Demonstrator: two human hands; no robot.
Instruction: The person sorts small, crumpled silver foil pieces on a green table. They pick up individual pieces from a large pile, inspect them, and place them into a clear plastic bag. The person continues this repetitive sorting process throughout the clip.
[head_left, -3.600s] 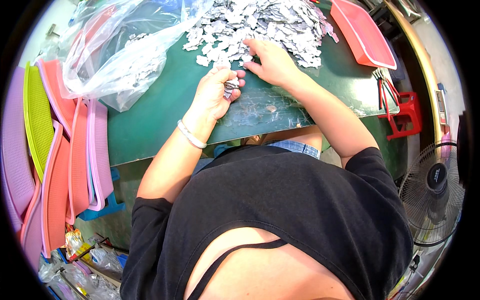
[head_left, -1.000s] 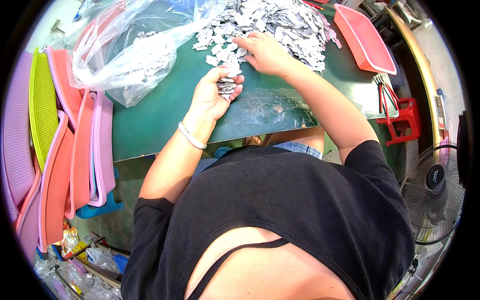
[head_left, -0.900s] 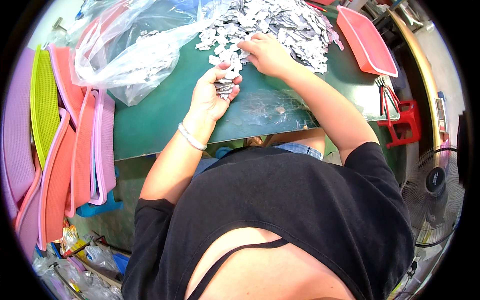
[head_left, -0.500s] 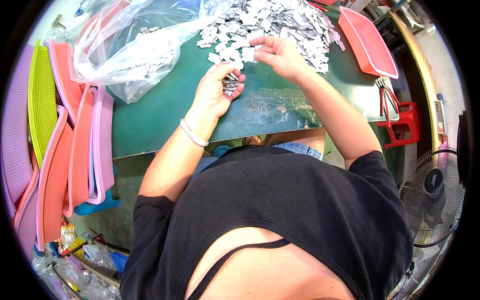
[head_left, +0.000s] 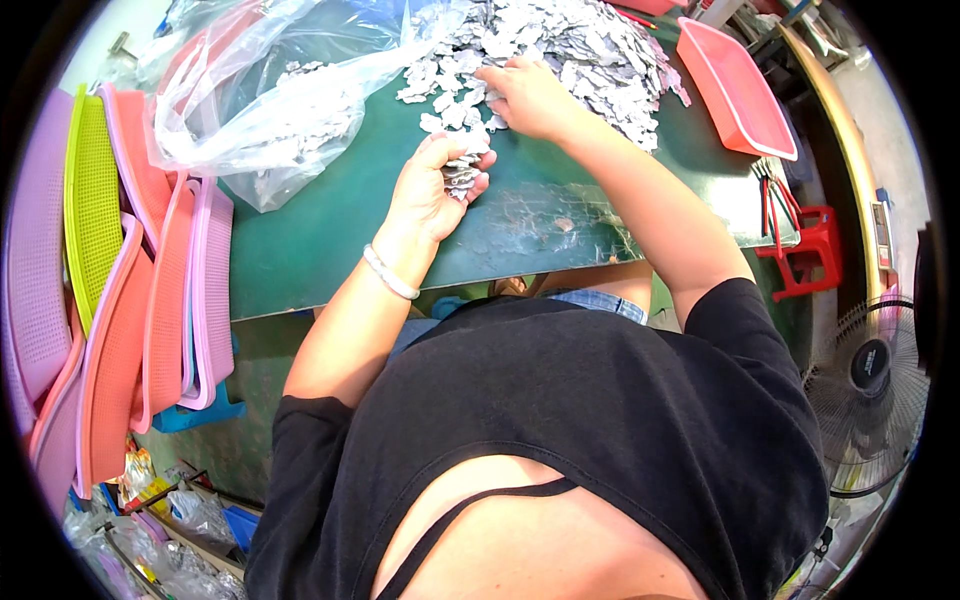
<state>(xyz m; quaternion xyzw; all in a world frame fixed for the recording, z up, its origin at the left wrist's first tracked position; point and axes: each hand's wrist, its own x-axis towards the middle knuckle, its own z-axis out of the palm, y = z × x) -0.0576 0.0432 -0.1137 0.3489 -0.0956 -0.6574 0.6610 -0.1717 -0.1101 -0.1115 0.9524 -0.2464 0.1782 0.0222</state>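
My left hand (head_left: 428, 180) is closed round a stack of small flat grey-white pieces (head_left: 461, 178) with wavy outlines, held just above the green table (head_left: 330, 230). My right hand (head_left: 527, 97) reaches over the near edge of a big heap of the same kind of pieces (head_left: 590, 45). Its fingers are bent down at the loose pieces there; whether a piece is between the fingertips cannot be made out. A few loose pieces lie between the two hands.
A clear plastic bag (head_left: 270, 120) with more pieces lies left of the heap. A pink basket (head_left: 735, 90) and red-handled pliers (head_left: 772, 200) are on the right. Stacked colourful baskets (head_left: 110, 280) stand left of the table. A red stool (head_left: 808, 255) and a fan (head_left: 868, 370) are at right.
My right hand has moved left and slightly farther away, to the pieces at the heap's edge. The left hand stays nearly in place with its stack.
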